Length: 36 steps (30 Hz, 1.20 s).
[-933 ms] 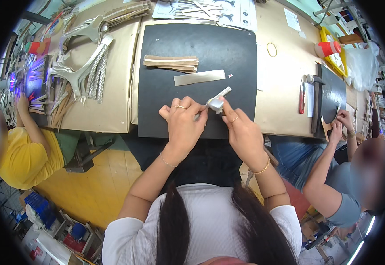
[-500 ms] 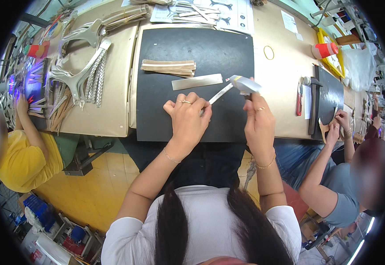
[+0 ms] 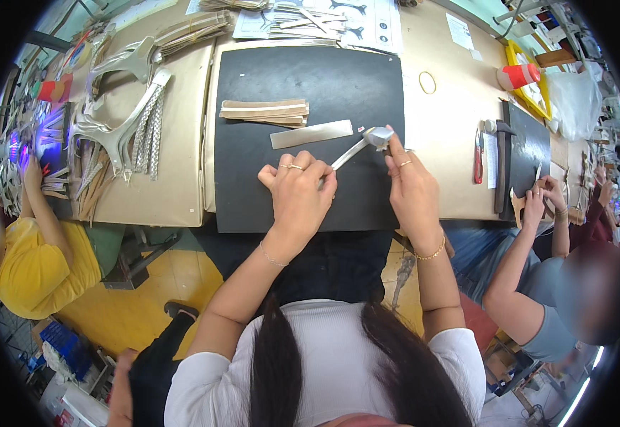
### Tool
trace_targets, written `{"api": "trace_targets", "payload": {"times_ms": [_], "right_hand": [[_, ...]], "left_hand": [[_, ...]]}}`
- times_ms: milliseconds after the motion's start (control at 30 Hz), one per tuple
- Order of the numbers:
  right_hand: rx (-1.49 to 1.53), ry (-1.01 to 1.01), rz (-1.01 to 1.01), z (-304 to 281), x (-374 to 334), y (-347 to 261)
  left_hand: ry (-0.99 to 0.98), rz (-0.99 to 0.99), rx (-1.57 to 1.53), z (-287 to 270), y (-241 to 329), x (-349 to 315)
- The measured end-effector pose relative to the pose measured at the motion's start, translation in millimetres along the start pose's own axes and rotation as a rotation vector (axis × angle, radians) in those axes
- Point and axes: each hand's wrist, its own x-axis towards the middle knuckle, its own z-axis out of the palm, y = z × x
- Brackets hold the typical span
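A narrow silver strip (image 3: 349, 152) slants up and right across the black work mat (image 3: 253, 192). My left hand (image 3: 298, 192) pinches its near end between closed fingers. In my right hand (image 3: 413, 186) is a hammer, its shiny metal head (image 3: 379, 136) over the strip's far end; the strip's tip is hidden under it. The handle is mostly hidden by my fingers. Just beyond my left hand lies a flat, wider silver strip (image 3: 311, 134). Farther back on the mat rests a stack of tan and white strips (image 3: 264, 112).
Silver Y-shaped straps (image 3: 114, 132) and braided pieces (image 3: 150, 132) lie on the left table. Beyond the mat are more strips on a printed sheet (image 3: 246, 28). To the right are a rubber band (image 3: 427, 82), red-handled tool (image 3: 478, 162) and another hammer (image 3: 502, 164). Co-workers sit on both sides.
The hammer head has come down and left, onto the strip's far end. My left hand keeps its pinch. Someone's dark-clothed leg has come in at lower left.
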Motion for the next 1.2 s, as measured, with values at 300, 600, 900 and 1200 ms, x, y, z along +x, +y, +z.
{"api": "trace_targets", "payload": {"times_ms": [300,600,900,1200], "right_hand": [[0.157,0.028,0.027,-11.7,9.3,2.5],[0.133,-0.051,-0.175,3.9,0.1,-16.2],[0.033,-0.135,-0.088,4.3,-17.6,-29.0],[0.018,-0.148,-0.076,6.5,-16.9,-27.2]], "left_hand": [[0.005,-0.007,-0.011,-0.3,0.0,-2.8],[0.013,0.004,0.003,3.2,-0.3,1.3],[0.036,0.005,0.004,1.4,-0.7,-3.0],[-0.008,-0.051,-0.057,-7.3,-6.1,-6.2]]}}
